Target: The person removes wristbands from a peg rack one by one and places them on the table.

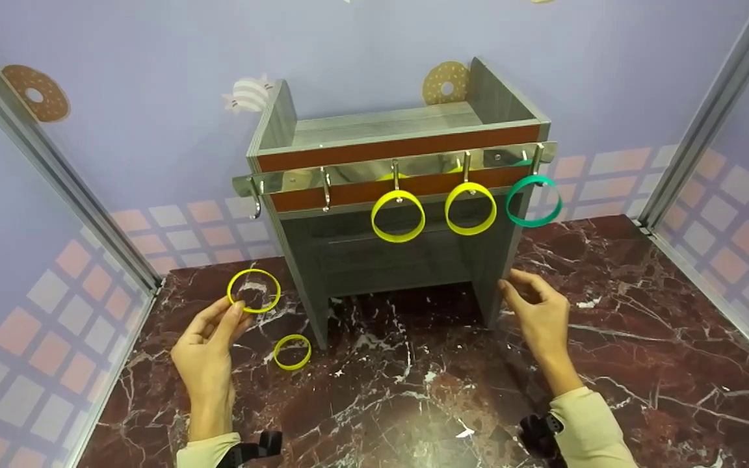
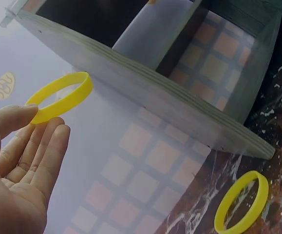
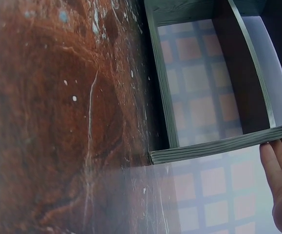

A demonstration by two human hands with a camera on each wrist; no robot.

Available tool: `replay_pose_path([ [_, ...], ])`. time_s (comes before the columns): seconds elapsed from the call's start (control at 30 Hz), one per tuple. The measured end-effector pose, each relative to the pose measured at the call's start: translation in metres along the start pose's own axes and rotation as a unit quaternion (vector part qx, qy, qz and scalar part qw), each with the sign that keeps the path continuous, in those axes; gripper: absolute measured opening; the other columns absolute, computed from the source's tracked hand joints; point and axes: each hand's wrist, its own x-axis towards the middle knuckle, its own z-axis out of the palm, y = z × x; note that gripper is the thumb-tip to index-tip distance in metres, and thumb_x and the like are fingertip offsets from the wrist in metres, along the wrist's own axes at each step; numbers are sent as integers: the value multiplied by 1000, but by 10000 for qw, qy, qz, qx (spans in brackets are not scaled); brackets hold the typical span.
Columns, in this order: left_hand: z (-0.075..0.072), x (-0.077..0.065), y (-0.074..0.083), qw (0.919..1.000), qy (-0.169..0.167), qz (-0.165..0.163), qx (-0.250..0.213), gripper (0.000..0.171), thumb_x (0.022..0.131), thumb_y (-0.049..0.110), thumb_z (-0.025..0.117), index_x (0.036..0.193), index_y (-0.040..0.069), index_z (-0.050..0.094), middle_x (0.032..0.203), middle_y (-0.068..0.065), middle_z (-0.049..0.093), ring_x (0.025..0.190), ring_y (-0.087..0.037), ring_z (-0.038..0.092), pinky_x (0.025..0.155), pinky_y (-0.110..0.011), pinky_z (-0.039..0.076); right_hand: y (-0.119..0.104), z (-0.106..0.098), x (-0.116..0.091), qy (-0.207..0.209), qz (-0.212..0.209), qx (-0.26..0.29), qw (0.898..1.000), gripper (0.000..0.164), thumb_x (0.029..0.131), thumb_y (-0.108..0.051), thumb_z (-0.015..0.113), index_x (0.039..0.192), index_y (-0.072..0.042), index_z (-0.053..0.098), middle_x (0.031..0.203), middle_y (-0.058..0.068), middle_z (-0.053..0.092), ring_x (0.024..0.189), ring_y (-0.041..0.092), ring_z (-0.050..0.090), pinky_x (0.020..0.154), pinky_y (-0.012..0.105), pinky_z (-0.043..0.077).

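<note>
My left hand (image 1: 209,354) pinches a yellow silicone wristband (image 2: 67,103) between thumb and fingers, left of a small grey wooden shelf unit (image 1: 300,279). Below it, a second yellow wristband (image 1: 291,368) lies on the tabletop by the shelf's left foot. My right hand (image 1: 543,318) grips the front edge of the shelf's right side panel, fingers along its outer face. On the metal hook rail (image 1: 356,173) across the shelf's front hang two yellow wristbands, one on the middle hook (image 1: 396,175) and one right of it, and a green wristband (image 1: 530,223) at the right end.
The shelf stands on a dark red marbled tabletop (image 1: 374,416). Two hooks at the rail's left end, including the outermost hook (image 1: 255,198), hold nothing. Lilac panels with metal corner posts (image 1: 56,153) enclose the back and both sides.
</note>
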Motion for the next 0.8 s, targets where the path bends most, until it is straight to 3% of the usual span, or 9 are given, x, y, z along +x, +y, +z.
replay_pose_path([
  [0.43, -24, 7, -13, 9982, 339, -266, 426, 10, 94, -11, 75, 104, -9, 78, 89, -12, 79, 74, -18, 77, 74, -29, 65, -3, 0, 2, 46, 44, -53, 10000, 21, 91, 9, 80, 111, 11, 77, 102, 27, 76, 81, 5, 74, 69, 16, 60],
  [0.63, -41, 9, -30, 9926, 622, -542, 888, 11, 93, -10, 76, 102, -4, 80, 87, -7, 78, 72, -15, 76, 74, -26, 64, -28, 2, -4, -9, 95, -37, 9999, 20, 92, 13, 77, 111, 16, 73, 103, 32, 74, 79, 0, 73, 69, 16, 61],
  [0.8, -54, 10, -44, 9862, 631, -758, 1327, 14, 96, -6, 75, 109, -9, 77, 84, -5, 77, 73, -14, 76, 73, -25, 64, -33, 4, -5, -17, 113, -27, 9999, 20, 92, 12, 77, 112, 16, 74, 102, 28, 75, 77, -1, 72, 68, 15, 60],
])
